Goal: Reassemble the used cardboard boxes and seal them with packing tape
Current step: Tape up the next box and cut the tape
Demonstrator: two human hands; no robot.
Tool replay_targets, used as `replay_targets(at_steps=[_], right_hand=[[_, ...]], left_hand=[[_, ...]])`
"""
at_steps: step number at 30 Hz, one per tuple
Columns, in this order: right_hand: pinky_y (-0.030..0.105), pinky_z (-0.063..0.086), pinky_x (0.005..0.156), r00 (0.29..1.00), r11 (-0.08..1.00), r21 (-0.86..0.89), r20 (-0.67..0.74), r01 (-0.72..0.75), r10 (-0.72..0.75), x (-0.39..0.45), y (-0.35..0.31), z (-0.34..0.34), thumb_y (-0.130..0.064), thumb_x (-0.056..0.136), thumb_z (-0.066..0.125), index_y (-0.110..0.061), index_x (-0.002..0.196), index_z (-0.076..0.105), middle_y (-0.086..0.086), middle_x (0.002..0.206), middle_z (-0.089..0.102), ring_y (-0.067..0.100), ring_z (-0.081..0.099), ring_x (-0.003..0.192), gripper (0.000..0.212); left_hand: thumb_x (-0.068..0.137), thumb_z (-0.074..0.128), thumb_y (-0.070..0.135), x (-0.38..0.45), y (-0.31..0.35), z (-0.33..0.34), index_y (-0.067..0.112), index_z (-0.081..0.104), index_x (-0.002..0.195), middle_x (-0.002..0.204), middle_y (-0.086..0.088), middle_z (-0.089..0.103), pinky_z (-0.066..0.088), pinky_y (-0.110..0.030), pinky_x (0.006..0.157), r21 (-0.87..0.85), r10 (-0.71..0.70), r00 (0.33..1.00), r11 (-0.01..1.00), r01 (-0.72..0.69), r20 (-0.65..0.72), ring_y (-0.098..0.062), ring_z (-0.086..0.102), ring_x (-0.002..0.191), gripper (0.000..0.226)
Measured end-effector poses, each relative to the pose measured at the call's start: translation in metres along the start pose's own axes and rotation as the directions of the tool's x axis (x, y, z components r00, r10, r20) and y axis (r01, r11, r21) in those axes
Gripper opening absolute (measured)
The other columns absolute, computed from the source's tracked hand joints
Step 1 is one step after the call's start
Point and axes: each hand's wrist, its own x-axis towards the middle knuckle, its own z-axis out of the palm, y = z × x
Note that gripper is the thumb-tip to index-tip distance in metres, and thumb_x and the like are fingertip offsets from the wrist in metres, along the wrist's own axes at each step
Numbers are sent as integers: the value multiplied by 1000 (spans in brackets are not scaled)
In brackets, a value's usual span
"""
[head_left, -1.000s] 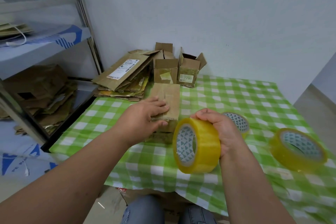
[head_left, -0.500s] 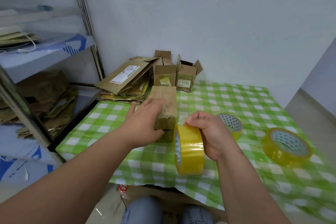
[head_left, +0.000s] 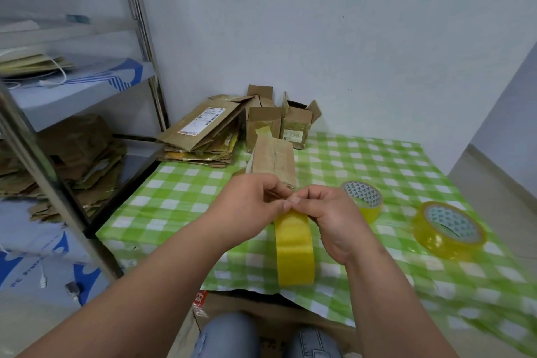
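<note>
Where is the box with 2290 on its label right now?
In the head view, the labelled box stands open at the back of the table against the wall, right of another open box and behind the long box.

You have open counter (head_left: 180,198) left of your hands, cardboard box (head_left: 273,158) just ahead, two tape rolls (head_left: 363,198) (head_left: 449,230) crowding the right, flattened cardboard (head_left: 203,134) blocking the far left corner.

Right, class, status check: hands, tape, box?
Right hand grips yellow tape roll; left hand pinches at its top. Closed box behind, untouched. Nothing blocking.
</note>
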Motion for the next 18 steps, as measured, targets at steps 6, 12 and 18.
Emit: replay_targets(at_steps=[6,12,18], right_hand=[[38,52,82,998,999,-31,-60,-37,35,-4,7,4,-5,89,68,-5,78,76,12,77,74,20,69,76,13],[32,50,97,998,995,-89,-48,40,-44,-11,4,2,-23,91,68,-18,107,76,-5,112,74,10,66,110,18],[29,50,84,994,999,29,105,32,-35,-23,19,-20,-53,67,73,-19,121,64,0,116,69,13,64,104,65]], left_hand=[[87,73,26,-6,0,8,27,69,76,78,8,70,58,-37,70,66,-93,988,993,102,-123,-11,67,73,11],[91,68,29,-5,8,8,26,65,79,75,8,63,44,-30,58,107,-68,969,990,95,-236,-13,60,71,13],[94,62,31,-3,9,-6,28,61,79,79,8,64,53,-37,63,25,-155,897,983,182,-414,-14,62,70,16]])
